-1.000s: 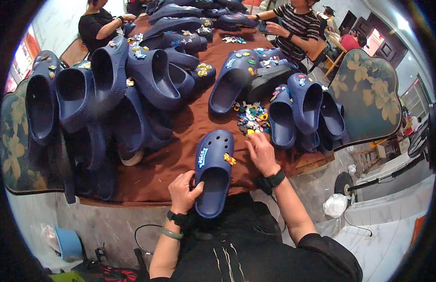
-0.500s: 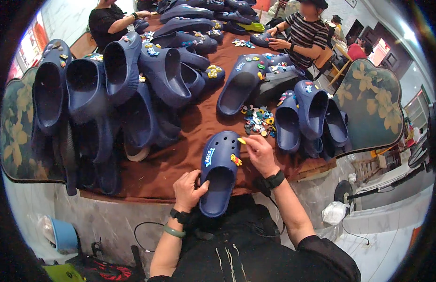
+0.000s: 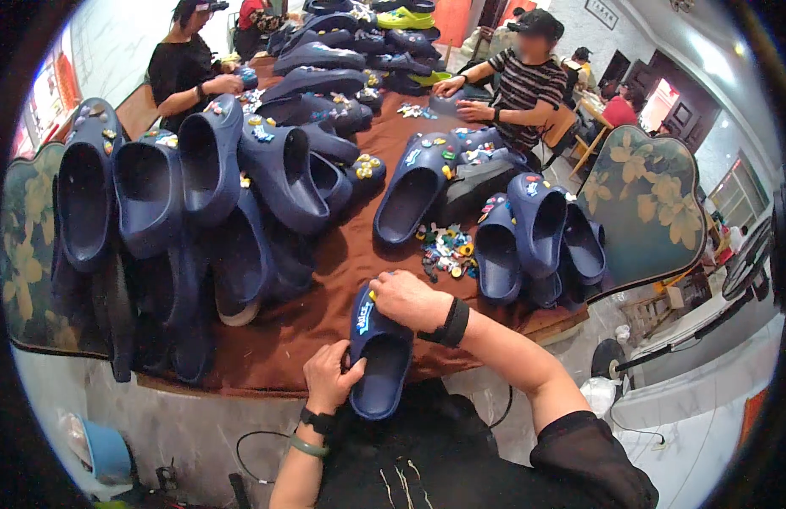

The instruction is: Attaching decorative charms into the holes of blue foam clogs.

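A navy clog [image 3: 382, 360] lies at the table's near edge, toe pointing away, with a blue-and-white letter charm on its upper. My left hand [image 3: 328, 375] is closed on the clog's left side, its thumb at the foot opening. Over the toe, my right hand [image 3: 412, 301] pinches a small yellow shoe charm [image 3: 373, 295] against the perforated upper. That hand hides most of the toe holes and the charm on the right side. Just beyond it sits a heap of mixed colourful charms [image 3: 448, 252].
Several decorated navy clogs [image 3: 208, 153] are stacked on the left; more [image 3: 541, 225] stand on the right. A brown cloth [image 3: 342, 271] covers the table. Co-workers sit farther off, one in a striped shirt [image 3: 529, 81], another in black [image 3: 179, 76]. A blue bucket [image 3: 109, 451] stands lower left.
My right hand has moved left from beside the clog onto its toe, bringing the yellow charm to the upper. My left hand keeps its grip. The head view has shifted slightly.
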